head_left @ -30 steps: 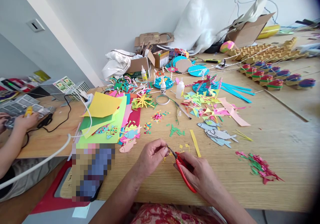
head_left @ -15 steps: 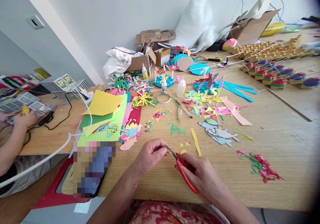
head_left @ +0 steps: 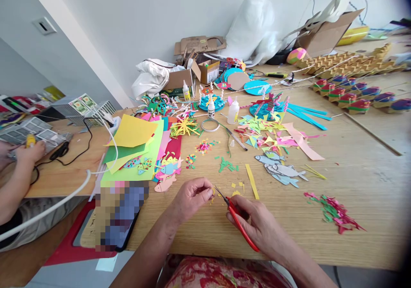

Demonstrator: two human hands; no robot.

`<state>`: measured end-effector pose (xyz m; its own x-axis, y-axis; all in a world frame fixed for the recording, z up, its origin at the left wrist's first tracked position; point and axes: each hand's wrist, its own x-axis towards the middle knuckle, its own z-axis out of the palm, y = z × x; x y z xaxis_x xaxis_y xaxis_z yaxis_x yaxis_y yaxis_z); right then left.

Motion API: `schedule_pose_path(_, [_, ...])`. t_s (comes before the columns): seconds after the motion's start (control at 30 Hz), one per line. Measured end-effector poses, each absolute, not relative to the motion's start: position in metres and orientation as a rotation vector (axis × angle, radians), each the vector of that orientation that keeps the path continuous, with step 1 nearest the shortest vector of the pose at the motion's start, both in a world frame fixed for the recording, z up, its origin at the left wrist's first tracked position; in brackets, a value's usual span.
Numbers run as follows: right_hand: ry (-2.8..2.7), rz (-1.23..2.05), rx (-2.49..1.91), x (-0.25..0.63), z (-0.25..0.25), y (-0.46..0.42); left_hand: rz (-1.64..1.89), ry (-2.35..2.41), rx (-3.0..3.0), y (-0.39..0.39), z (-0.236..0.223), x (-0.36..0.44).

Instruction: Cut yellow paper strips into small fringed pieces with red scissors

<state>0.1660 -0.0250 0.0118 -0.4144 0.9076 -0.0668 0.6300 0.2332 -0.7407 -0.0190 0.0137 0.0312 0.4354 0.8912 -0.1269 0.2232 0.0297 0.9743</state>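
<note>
My right hand [head_left: 257, 221] is wrapped round the red handles of a pair of scissors [head_left: 241, 227], whose dark blades point up and left. Close to the blade tips, my left hand [head_left: 192, 199] pinches a small piece of yellow paper [head_left: 213, 191], mostly covered by the fingers. Tiny yellow paper bits [head_left: 236, 193] lie on the wooden table just beyond the scissors, beside a yellow paper strip [head_left: 252, 181]. Further off sits a small heap of green paper snippets [head_left: 227, 164]. Grey-blue paper fish [head_left: 282, 171] overlap one another to the right.
Coloured paper sheets [head_left: 133, 131] and small paper fish [head_left: 167, 174] lie left, near a phone [head_left: 128, 219]. Glue bottles [head_left: 233, 111] stand behind paper scraps [head_left: 266, 129]. Red and green shreds [head_left: 337, 213] lie right. Another person's hand [head_left: 32, 153] works at the left table.
The scissor blades have drawn slightly back from my left fingertips, leaving a small gap. My left hand keeps its pinch in nearly the same place.
</note>
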Motion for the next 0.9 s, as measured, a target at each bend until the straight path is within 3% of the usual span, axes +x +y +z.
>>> schedule_pose_path(0.9, [-2.258, 0.866, -1.445, 0.1718, 0.0126, -0.0258, 0.563, 1.066, 1.56, 0.016, 0.0408, -0.0211])
